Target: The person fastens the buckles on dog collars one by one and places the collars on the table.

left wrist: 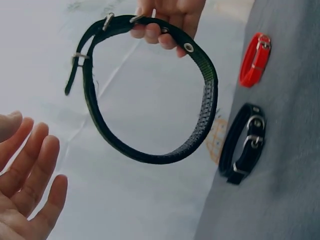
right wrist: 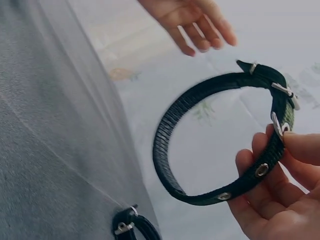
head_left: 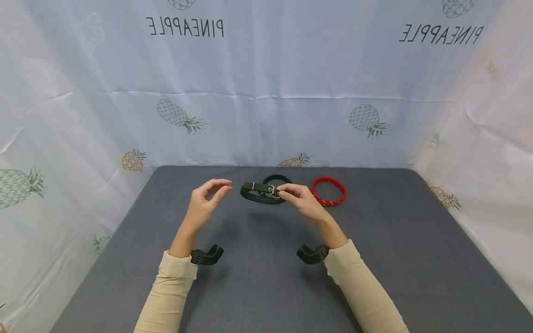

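A dark green collar [head_left: 259, 187], buckled into a loop, is held up above the table by my right hand [head_left: 306, 202]. That hand pinches the band beside the metal buckle between thumb and fingers, and the right wrist view shows several eyelets along the collar [right wrist: 166, 130]. To the collar's left, my left hand [head_left: 202, 201] is apart from it, holding nothing; its fingers are spread and relaxed. On the table behind the raised loop lies a black collar [head_left: 278, 176], partly hidden in the head view. A red collar [head_left: 342, 188] lies to its right.
A grey cloth covers the table [head_left: 258, 277]. White curtains with pineapple prints [head_left: 266, 129] stand behind it and along both sides. A black wrist-worn device [head_left: 207, 255] sits on the left wrist, another device [head_left: 312, 254] on the right.
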### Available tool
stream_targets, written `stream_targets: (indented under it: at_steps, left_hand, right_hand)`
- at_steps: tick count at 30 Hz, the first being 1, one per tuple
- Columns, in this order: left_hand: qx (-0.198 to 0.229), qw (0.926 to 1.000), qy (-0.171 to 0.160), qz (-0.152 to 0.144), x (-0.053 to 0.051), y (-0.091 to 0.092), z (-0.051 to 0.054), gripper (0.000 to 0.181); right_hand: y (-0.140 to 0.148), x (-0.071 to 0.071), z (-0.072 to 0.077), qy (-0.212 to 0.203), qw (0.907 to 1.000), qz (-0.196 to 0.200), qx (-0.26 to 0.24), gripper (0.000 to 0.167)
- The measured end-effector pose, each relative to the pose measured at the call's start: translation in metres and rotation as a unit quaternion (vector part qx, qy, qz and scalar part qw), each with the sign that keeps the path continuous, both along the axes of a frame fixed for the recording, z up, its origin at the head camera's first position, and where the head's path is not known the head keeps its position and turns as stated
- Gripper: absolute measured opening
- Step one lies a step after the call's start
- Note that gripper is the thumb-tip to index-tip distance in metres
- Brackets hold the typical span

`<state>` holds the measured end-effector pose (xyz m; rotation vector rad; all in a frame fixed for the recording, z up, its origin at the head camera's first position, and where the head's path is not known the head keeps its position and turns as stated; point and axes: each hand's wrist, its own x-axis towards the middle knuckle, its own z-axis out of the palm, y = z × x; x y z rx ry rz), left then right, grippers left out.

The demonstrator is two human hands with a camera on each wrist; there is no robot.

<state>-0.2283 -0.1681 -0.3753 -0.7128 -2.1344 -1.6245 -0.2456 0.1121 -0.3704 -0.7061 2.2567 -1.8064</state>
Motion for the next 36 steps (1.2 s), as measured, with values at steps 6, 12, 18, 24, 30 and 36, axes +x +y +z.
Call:
stream_targets:
  at_steps: [6,12,18,24,30,36]
  left_hand:
    - [0.006,0.9996,0.02,0.019,-0.003,-0.009,0.0,0.018]
    - [0.025,0.9984,0.041,0.03,-0.004,-0.014,0.001,0.017]
    - [0.031,0.9981,0.029,0.044,-0.002,-0.019,0.003,0.017]
    - [0.039,0.9977,0.023,0.051,-0.002,-0.021,0.005,0.017]
    - [0.048,0.9968,0.035,0.054,-0.004,-0.022,0.004,0.016]
    - [0.058,0.9961,0.039,0.055,-0.005,-0.025,0.002,0.016]
  right_hand:
    - [-0.025,-0.008,-0.007,0.045,0.9986,-0.009,0.026,0.025]
    - [-0.045,-0.015,-0.019,0.093,0.9943,-0.025,0.045,0.022]
    - [-0.063,-0.026,-0.033,0.123,0.9902,-0.044,0.051,0.021]
    - [-0.085,-0.036,-0.045,0.157,0.98,-0.08,0.091,0.017]
    - [-0.105,-0.046,-0.058,0.181,0.97,-0.106,0.123,0.016]
    - [-0.12,-0.053,-0.067,0.173,0.9658,-0.12,0.151,0.015]
